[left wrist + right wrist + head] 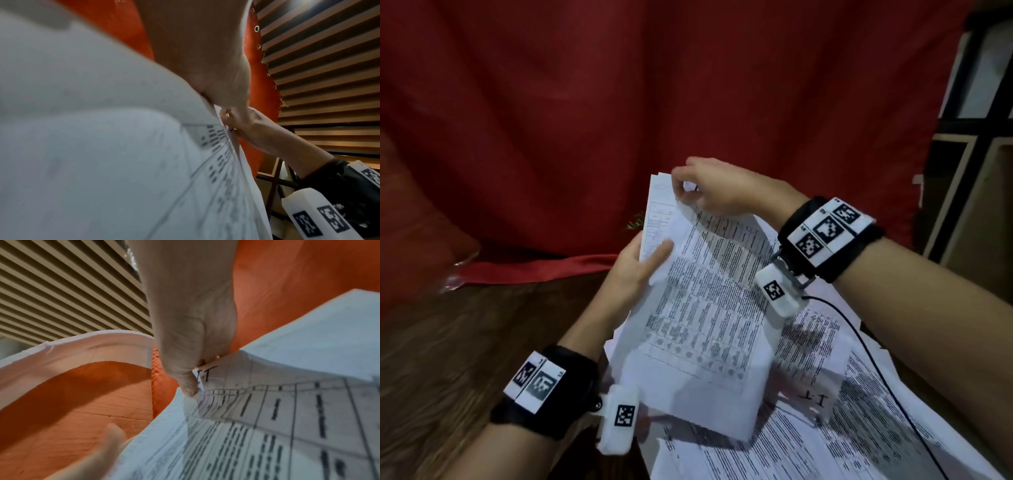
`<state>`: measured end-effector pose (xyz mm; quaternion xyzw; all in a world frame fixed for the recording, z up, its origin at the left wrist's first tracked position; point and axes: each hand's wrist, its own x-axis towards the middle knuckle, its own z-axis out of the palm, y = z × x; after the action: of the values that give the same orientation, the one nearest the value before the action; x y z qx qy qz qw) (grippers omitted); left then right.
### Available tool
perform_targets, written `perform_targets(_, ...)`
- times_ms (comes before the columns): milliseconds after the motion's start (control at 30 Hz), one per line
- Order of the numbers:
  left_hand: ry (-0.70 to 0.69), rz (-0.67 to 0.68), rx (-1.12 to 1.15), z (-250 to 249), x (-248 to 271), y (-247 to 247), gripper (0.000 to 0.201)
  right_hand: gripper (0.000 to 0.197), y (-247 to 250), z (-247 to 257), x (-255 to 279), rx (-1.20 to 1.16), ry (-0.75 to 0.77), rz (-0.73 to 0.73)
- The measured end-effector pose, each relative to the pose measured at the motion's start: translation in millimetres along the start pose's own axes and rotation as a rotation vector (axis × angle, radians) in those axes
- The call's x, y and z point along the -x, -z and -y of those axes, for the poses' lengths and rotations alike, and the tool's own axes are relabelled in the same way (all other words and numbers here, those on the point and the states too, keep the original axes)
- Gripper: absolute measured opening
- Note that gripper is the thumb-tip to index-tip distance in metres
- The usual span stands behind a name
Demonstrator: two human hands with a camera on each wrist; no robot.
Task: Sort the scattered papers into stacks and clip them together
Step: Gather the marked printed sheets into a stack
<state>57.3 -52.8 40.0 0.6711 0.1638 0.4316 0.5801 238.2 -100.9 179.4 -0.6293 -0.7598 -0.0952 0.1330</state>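
A stack of printed sheets [698, 308] with tables of small text is held up over the desk. My left hand [640, 263] grips its left edge, thumb on the front page. My right hand [698, 192] pinches the top corner of the front sheet [207, 379], which bends away from the sheets behind; in the right wrist view that corner carries handwritten letters. The left wrist view shows the paper stack [102, 162] close up, with the right hand [236, 116] pinching its far edge. More printed papers [808, 445] lie scattered below on the desk.
A dark wooden desk [465, 342] shows bare at the left. A red curtain [654, 85] hangs behind. A black cable [876, 370] from the right wrist runs across the loose papers. Dark shelving [969, 137] stands at the right.
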Motion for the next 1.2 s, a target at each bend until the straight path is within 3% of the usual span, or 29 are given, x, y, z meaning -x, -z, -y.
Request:
perform_targets(67, -0.033, -0.048, -0.107, 5.3, -2.7, -0.9, 0.04, 0.007, -4.3, 6.3, 1.9, 0.009, 0.019, -0.059)
perform_targets(133, -0.06, -0.136, -0.163, 6.2, -6.1, 2.8, 0.036, 0.034, -6.0, 4.5, 6.6, 0.032, -0.027, -0.199)
perform_targets(200, -0.074, -0.213, -0.176, 3.5, -7.9, 12.9, 0.033, 0.061, -11.3, -13.2, 14.4, 0.028, -0.181, -0.441)
perform_targets(267, -0.085, -0.261, -0.15, -0.3, -7.2, 25.2, 0.033, 0.075, -26.8, -36.9, 28.6, -0.223, -0.353, -0.641)
perform_targets(333, -0.103, -0.292, -0.111, -1.9, -8.2, 32.8, 0.032, 0.085, -49.9, -47.7, 45.9, -0.743, -0.491, -0.602)
perform_targets(400, -0.138, -0.326, -0.072, -1.7, -11.5, 31.3, 0.03, 0.088, -79.7, -48.7, 56.2, -1.283, -0.542, -0.362)
perform_targets(467, -0.172, -0.38, -0.045, 0.6, -16.7, 24.5, 0.029, 0.092, -102.6, -43.6, 58.2, -1.492, -0.559, -0.266)
perform_targets(533, -0.229, -0.428, -0.016, 3.7, -17.6, 17.9, 0.033, 0.107, -114.7, -37.9, 54.3, -1.491, -0.57, -0.399)
perform_targets(567, -0.258, -0.441, -0.015, 5.5, -16.1, 15.7, 0.033, 0.101, -116.8, -34.6, 52.8, -1.458, -0.538, -0.484)
perform_targets(667, -0.303, -0.426, -0.065, 13.7, -9.0, 12.0, 0.027, 0.039, -122.1, -25.9, 53.2, -1.387, -0.435, -0.611)
perform_targets(733, -0.324, -0.427, -0.111, 19.7, -5.1, 13.4, 0.027, 0.03, -124.6, -25.2, 57.9, -1.4, -0.385, -0.615)
perform_targets(800, -0.389, -0.485, -0.18, 17.8, -5.1, 15.0, 0.028, 0.04, -120.8, -33.1, 59.2, -1.463, -0.347, -0.566)
perform_targets(933, -0.475, -0.539, -0.231, 6.0, -6.9, 14.2, 0.033, 0.028, -104.6, -46.9, 61.4, -1.535, -0.242, -0.436)
perform_targets(1000, -0.413, -0.452, -0.227, 11.0, -4.9, 15.7, 0.035, 0.029, -108.8, -49.7, 68.2, -1.377, -0.246, -0.34)
perform_targets(1067, -0.264, -0.368, -0.235, 25.2, -4.2, 18.7, 0.031, 0.036, -117.9, -57.2, 77.7, -1.188, -0.294, -0.197)
perform_targets(1133, -0.179, -0.402, -0.225, 35.8, -5.4, 24.8, 0.022, 0.038, -121.2, -71.3, 88.7, -1.061, -0.33, -0.029)
perform_targets(1200, -0.184, -0.45, -0.195, 36.1, -7.3, 31.3, 0.026, 0.033, -117.6, -92.4, 99.4, -0.842, -0.385, 0.14)
